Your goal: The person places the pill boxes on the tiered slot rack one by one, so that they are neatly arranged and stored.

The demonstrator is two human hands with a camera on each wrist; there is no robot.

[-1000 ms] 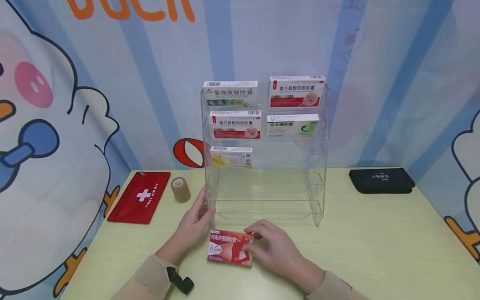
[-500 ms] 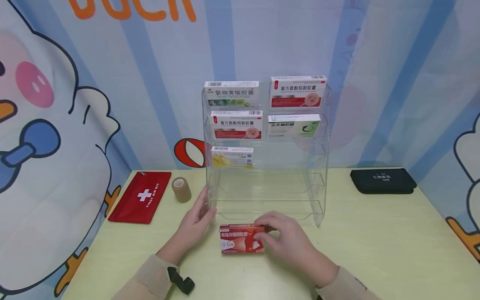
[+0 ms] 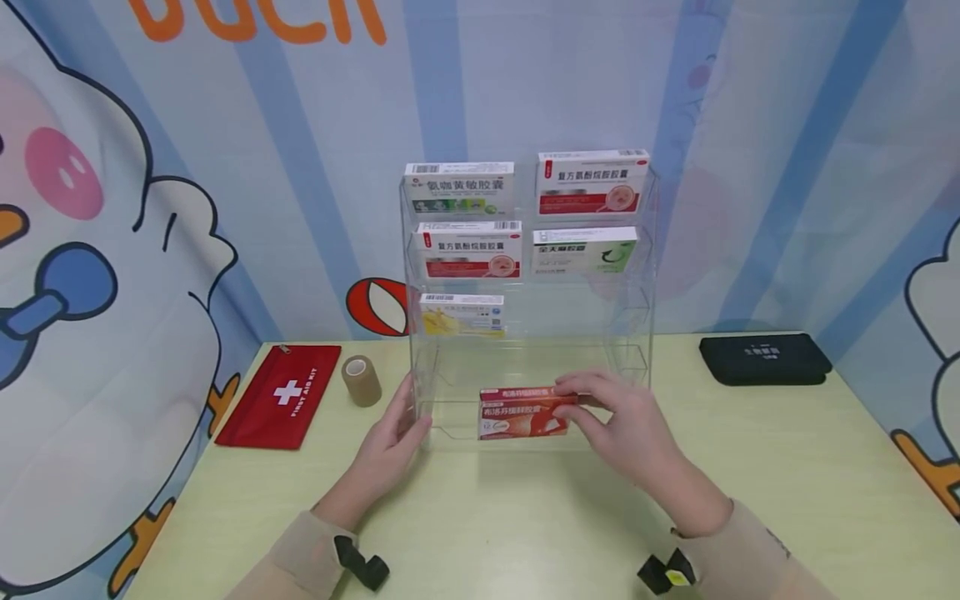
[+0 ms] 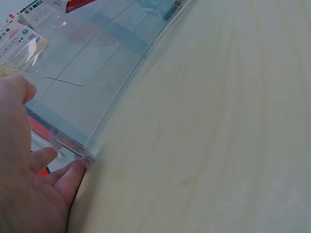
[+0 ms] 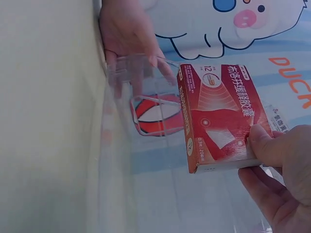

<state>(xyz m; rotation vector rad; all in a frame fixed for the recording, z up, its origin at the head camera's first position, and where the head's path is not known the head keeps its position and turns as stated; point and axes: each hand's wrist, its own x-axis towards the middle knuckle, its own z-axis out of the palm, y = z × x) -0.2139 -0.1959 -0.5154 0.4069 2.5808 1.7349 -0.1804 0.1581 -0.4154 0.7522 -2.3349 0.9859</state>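
My right hand (image 3: 626, 421) pinches a red medicine box (image 3: 522, 414) by its right end, thumb on the front. In the head view the box overlaps the lower tiers of a clear acrylic display rack (image 3: 465, 433). The right wrist view shows the broad red front of the box (image 5: 218, 116) and the thumb on it. My left hand (image 3: 386, 446) grips the rack's lower left side. In the left wrist view the thumb of the left hand (image 4: 19, 155) lies before the rack's side edge and its other fingers behind it.
Several medicine boxes stand in the upper three tiers, among them a yellow-and-white box (image 3: 462, 315) and a green-and-white box (image 3: 585, 250). A red first aid pouch (image 3: 279, 396) and a tan bandage roll (image 3: 362, 381) lie left, a black case (image 3: 765, 360) right.
My right hand has taken the red box from the table in front of the rack, tilted it up and carried it forward and right to the lower tiers. The left hand stays on the rack.
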